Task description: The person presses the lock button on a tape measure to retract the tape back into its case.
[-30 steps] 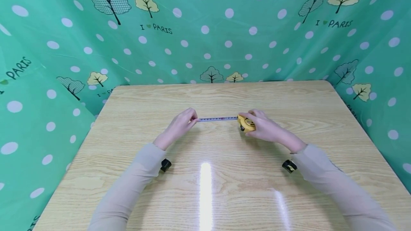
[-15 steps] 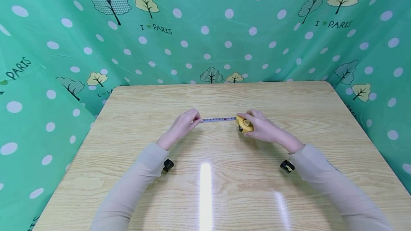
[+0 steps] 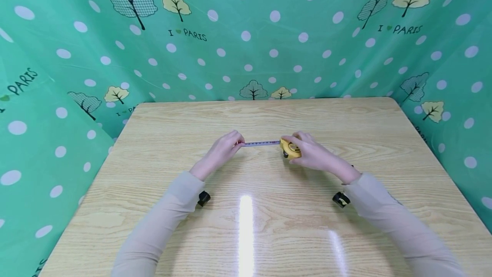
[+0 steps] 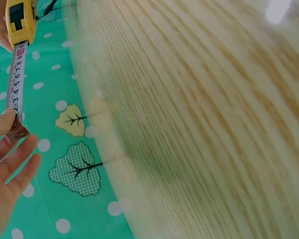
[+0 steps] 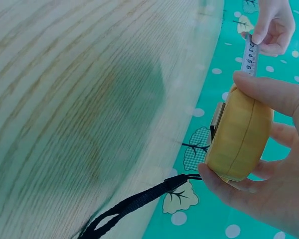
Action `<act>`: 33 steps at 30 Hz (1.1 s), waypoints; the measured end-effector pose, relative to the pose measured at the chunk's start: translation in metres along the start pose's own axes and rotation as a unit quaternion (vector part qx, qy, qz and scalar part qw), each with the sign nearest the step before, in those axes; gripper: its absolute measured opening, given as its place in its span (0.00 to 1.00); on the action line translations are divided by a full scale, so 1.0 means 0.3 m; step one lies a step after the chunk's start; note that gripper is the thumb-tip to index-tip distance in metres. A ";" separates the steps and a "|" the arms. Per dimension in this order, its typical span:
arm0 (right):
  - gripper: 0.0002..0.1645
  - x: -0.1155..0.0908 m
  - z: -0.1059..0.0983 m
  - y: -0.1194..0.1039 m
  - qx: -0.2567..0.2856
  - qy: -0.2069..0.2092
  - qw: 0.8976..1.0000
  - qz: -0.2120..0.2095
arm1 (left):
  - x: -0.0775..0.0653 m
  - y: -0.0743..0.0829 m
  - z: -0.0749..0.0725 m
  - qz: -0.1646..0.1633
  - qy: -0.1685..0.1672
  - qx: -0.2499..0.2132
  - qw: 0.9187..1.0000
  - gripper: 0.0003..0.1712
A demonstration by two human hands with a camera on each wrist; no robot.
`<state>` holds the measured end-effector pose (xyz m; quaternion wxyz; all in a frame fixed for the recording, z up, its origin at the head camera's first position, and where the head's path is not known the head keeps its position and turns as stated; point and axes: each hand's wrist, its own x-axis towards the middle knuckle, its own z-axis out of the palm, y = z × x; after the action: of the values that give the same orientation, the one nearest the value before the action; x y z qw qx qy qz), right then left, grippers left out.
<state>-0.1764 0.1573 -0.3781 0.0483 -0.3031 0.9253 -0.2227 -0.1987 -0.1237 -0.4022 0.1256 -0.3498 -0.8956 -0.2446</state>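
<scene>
One yellow tape measure (image 3: 291, 148) is held over a pale wood-grain tabletop (image 3: 269, 119) in the head view, clasped in my right grip (image 3: 313, 151); to the left of the tape measure, my left grip (image 3: 223, 149) pinches the end of the extended blade (image 3: 262, 143), while polka-dotted green cloth (image 3: 246, 12) hangs behind. The left wrist view shows that pinch beside the bent metal hook (image 4: 18, 131); the printed blade looks thin, springy and light, best held flat there. The right wrist view finds the tape measure smooth and rounded, likely sturdy and modestly weighty, best taken by its edges, a woven black strap (image 5: 154, 191) trailing from it.
</scene>
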 end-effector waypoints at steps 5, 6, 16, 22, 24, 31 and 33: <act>0.43 0.004 0.002 -0.006 -0.002 -0.001 1.000 0.002 | 0.003 0.002 0.009 0.014 0.003 0.001 1.000 0.02; 0.43 0.005 0.003 -0.008 -0.003 0.000 1.000 0.002 | 0.004 0.002 0.011 0.016 0.004 0.001 1.000 0.02; 0.43 0.011 0.009 -0.014 -0.001 0.002 1.000 -0.002 | 0.009 0.011 0.019 0.030 0.007 0.009 0.999 0.03; 0.43 0.013 0.010 -0.018 -0.005 0.001 1.000 -0.005 | 0.010 0.010 0.026 0.052 0.015 0.012 0.998 0.03; 0.43 0.014 0.010 -0.019 -0.007 0.001 1.000 -0.005 | 0.011 0.010 0.029 0.055 0.017 0.010 0.998 0.04; 0.43 0.019 0.014 -0.023 -0.008 0.003 1.000 -0.006 | 0.014 0.014 0.036 0.048 0.004 0.012 0.999 0.04; 0.43 0.019 0.015 -0.026 -0.008 0.003 1.000 -0.005 | 0.015 0.016 0.038 0.046 0.002 0.013 0.999 0.04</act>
<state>-0.1759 0.1465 -0.3785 0.0424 -0.3075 0.9256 -0.2166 -0.1991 -0.1121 -0.4084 0.1429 -0.3888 -0.8813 -0.2275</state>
